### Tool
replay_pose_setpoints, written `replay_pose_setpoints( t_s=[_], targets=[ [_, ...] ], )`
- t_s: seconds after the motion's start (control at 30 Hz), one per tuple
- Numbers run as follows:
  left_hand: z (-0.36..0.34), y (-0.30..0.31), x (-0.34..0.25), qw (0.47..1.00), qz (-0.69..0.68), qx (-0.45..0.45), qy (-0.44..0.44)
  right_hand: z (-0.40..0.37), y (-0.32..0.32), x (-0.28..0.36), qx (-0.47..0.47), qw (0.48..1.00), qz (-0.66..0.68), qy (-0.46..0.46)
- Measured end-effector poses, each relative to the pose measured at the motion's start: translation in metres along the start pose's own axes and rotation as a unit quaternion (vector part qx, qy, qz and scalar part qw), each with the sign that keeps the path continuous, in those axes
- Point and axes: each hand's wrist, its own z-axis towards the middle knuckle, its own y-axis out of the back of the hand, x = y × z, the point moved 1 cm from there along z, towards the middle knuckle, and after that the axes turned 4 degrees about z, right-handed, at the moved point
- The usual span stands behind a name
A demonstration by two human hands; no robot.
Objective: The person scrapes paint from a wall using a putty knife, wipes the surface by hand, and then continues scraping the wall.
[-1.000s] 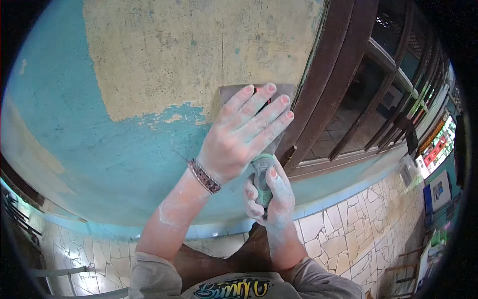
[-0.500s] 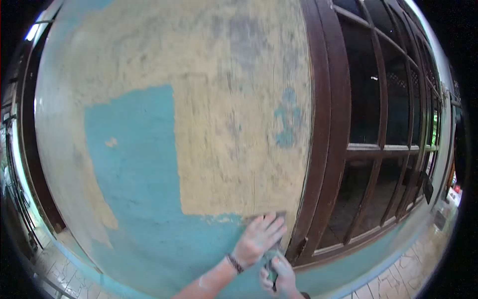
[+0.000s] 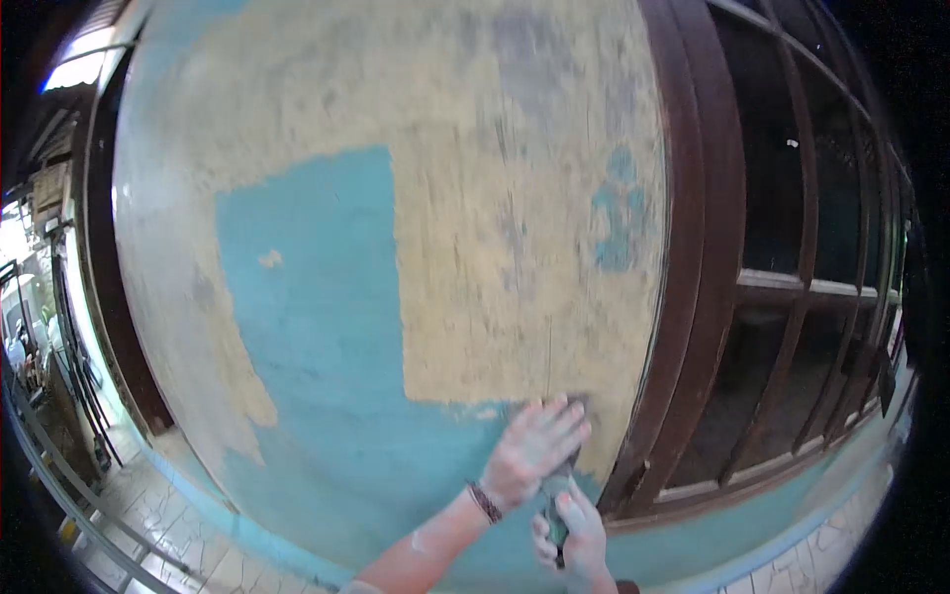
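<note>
A wall carries blue-green paint (image 3: 307, 287) with a beige, scuffed area (image 3: 505, 267) where that paint is absent. My left hand (image 3: 539, 445) lies with stretched fingers over the blade of a scraper (image 3: 576, 459), pressing it to the wall at the lower edge of the beige area. Just below, my right hand (image 3: 579, 535) is wrapped round the scraper's handle, which shows some green. Pale dust coats both hands. The left fingers hide most of the blade. A dark bracelet (image 3: 486, 503) circles my left wrist.
To the right of the hands stands a brown wooden window frame (image 3: 693, 267) with dark glass panes. A dark post (image 3: 119, 267) borders the wall at left. Beyond it are metal rails (image 3: 74, 505) and a tiled floor (image 3: 188, 530).
The camera view has turned slightly left and down, so the wall and window appear shifted right. Both hands remain at the beige area's lower edge, with the scraper still held.
</note>
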Motion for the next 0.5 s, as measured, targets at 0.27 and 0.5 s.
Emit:
replay_pose_setpoints(
  t_s=[0.27,0.5],
  targets=[
    [-0.001,0.000,0.012,1.000,0.019,0.016,0.000,0.010,-0.004,-0.005,-0.017,1.000,0.016,0.011],
    [-0.011,-0.010,0.003,1.000,0.007,0.014,0.002,0.002,0.006,-0.010,-0.028,0.999,0.007,0.016]
  ],
)
